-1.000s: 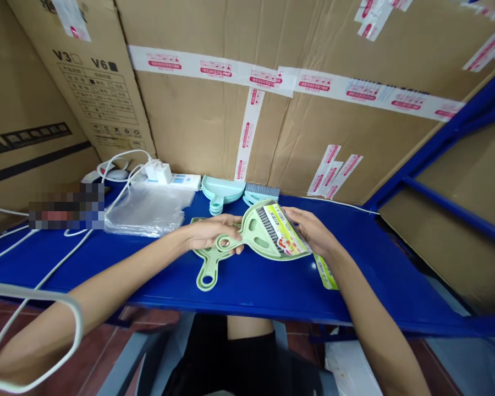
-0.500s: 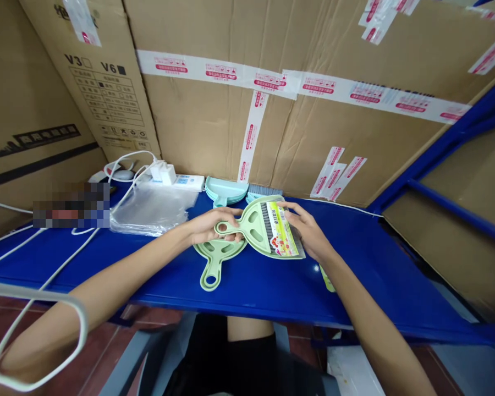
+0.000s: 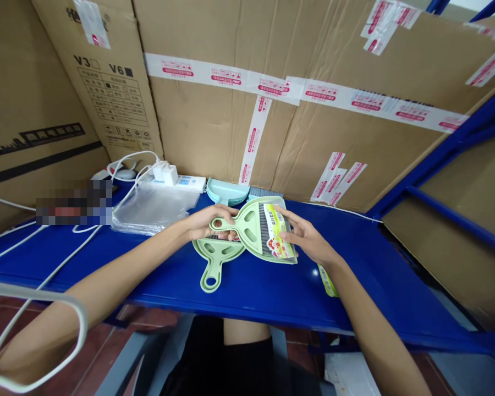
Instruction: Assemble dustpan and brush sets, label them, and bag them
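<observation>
My left hand (image 3: 212,223) is closed round the handle of a pale green dustpan and brush set (image 3: 249,228), held above the table. The brush with grey bristles lies nested in the pan. Over the bristles sits a printed label card (image 3: 278,234) in yellow and white. My right hand (image 3: 307,236) grips this card at the pan's wide edge, thumb on its front and fingers at its top. Below my left hand, another green dustpan and brush set (image 3: 216,253) rests on the blue table, partly covered by the held one.
Light blue dustpans (image 3: 226,191) and a blue brush (image 3: 266,192) stand at the back against the cardboard (image 3: 206,132). Left of them are clear plastic bags (image 3: 154,206), a power strip (image 3: 192,183) and white cables. More yellow-green cards (image 3: 326,281) lie by my right forearm.
The held set has shifted slightly left and down. The label card has tilted a little, and my right thumb has come onto its front.
</observation>
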A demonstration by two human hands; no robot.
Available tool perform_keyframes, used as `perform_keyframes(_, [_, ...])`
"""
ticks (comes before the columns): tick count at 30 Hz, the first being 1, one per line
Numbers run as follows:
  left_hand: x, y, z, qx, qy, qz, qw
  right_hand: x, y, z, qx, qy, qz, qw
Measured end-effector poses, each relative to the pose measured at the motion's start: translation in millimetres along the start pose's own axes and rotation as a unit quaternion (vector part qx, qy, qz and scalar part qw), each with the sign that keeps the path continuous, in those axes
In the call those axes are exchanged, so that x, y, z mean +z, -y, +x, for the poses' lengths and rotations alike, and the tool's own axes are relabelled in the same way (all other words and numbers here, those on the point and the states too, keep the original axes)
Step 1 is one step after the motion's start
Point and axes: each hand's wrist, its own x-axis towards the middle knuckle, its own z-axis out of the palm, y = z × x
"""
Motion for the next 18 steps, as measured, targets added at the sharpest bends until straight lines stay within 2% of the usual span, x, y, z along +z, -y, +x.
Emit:
perform_keyframes(9, [-0.6,-3.3,-0.5,0.008,0.008,0.0,1.0,-1.4,0.4,-2.9,0.018,0.032,-0.031,0.999])
perform_keyframes(18, [-4.2,-1.9,-1.8,0.004,0.0,0.003,1.0,5.7,7.0,-3.9,0.007,0.05,0.011,0.999])
